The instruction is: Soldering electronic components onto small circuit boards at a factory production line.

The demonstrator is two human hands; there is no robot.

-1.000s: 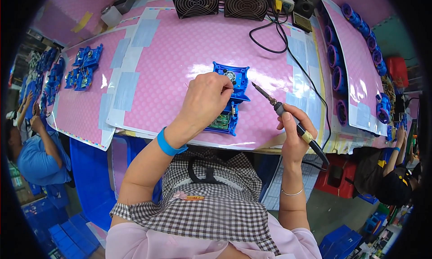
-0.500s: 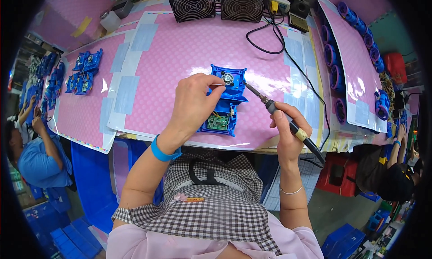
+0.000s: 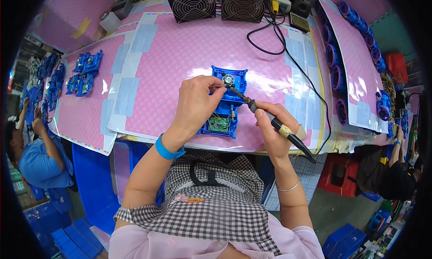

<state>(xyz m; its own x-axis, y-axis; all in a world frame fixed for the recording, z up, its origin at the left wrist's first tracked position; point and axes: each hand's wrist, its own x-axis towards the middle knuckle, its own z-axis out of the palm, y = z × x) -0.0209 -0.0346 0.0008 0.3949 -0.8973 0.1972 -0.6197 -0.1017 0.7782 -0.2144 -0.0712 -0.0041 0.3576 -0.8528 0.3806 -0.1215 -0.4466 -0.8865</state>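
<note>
Between the thumb and fingers of my left hand is a thin, pale wire, held near a small round speaker. The speaker sits in the upper half of an opened blue plastic housing. My right hand is closed around a soldering iron, its tip down by the speaker's lower edge, close to the wire. In the lower half of the housing lies a green circuit board with thin wires. My left hand partly covers the housing's left side.
Two black fans stand at the far edge. A black cord runs down the right side from a power strip. An iron stand is at the far right. More blue housings lie left; people work on both sides.
My right hand has moved left, bringing the soldering iron's tip from the housing's right edge to the speaker and the wire. My left hand has barely shifted.
</note>
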